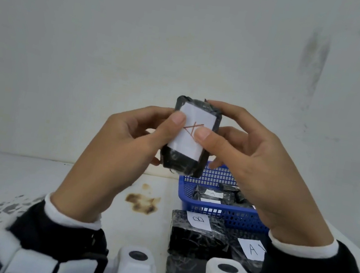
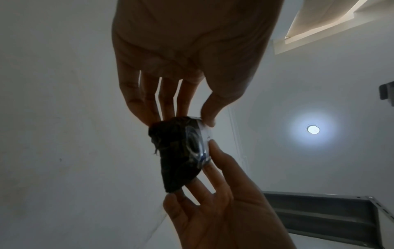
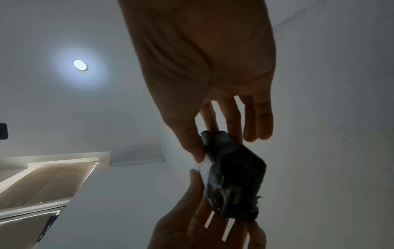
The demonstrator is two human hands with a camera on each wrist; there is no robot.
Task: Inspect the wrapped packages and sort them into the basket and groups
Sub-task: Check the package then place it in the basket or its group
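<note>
Mid-inspection: black wrapped package [image 1: 189, 137] held up above the bench [image 1: 29, 184], pinched by left hand [image 1: 125, 142] and right hand [image 1: 256, 161]. Several already in blue basket [image 1: 227, 217] near the right edge — two labelled packages [image 1: 218, 236] beside it, ungrouped.

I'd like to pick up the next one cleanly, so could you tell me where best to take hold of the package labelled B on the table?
Take the package labelled B by its two long sides, coming from above with the right hand. It lies flat on the table, label up, and its left side is free. The A package crowds its right side, so the fingers there need care.
</note>
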